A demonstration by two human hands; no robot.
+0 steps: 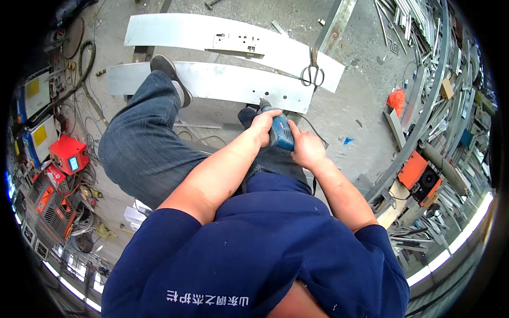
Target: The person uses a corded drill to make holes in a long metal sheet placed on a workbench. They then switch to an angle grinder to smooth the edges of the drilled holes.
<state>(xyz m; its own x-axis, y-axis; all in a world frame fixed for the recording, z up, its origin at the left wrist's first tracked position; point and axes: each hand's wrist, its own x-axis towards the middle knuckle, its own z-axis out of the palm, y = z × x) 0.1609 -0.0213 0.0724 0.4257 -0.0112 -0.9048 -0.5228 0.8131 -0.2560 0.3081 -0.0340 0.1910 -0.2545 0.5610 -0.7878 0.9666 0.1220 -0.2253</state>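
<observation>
A blue corded power drill (281,133) is held between both my hands. My left hand (262,127) wraps round its front part behind the chuck, and my right hand (308,148) is closed on its rear handle. The bit points away from me at the near metal panel (222,82), a long, curved, silvery strip. Dark round holes lie near the bit at the panel's right end. Whether the tip is inside a hole, I cannot tell. My shoe (170,77) rests on the panel's left part.
Beyond lies a second curved panel (175,31) carrying a small plate with cut-outs (236,43). Black scissors (313,71) lie across the panels' right ends. Red machines (68,153) and cables stand left. Metal bars (445,95), an orange bag (396,100) and an orange-black machine (420,177) are right.
</observation>
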